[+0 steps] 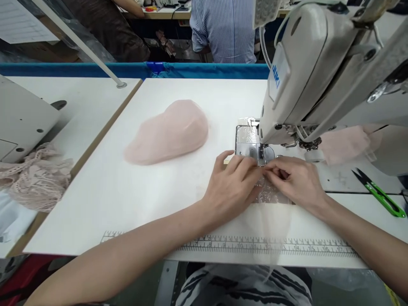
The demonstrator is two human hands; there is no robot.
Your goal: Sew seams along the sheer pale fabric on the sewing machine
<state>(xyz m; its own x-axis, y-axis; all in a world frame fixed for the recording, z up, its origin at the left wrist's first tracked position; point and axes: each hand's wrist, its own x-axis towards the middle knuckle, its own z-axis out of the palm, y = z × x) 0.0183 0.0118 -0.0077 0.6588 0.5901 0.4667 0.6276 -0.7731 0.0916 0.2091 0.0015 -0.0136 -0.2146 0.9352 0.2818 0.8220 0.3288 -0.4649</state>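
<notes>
My left hand and my right hand meet just in front of the needle of a cream sewing machine. Both pinch the near end of a thin, see-through strip of lace that lies flat on the white table and hangs over its front edge. The left fingers press down on the strip, and the right fingertips are curled against them at the metal needle plate.
A stack of pale pink moulded cups lies to the left. Pink lace trim is heaped at the far left. Green thread snips lie at the right. A ruler strip runs along the table's front edge. A person in a striped shirt sits behind.
</notes>
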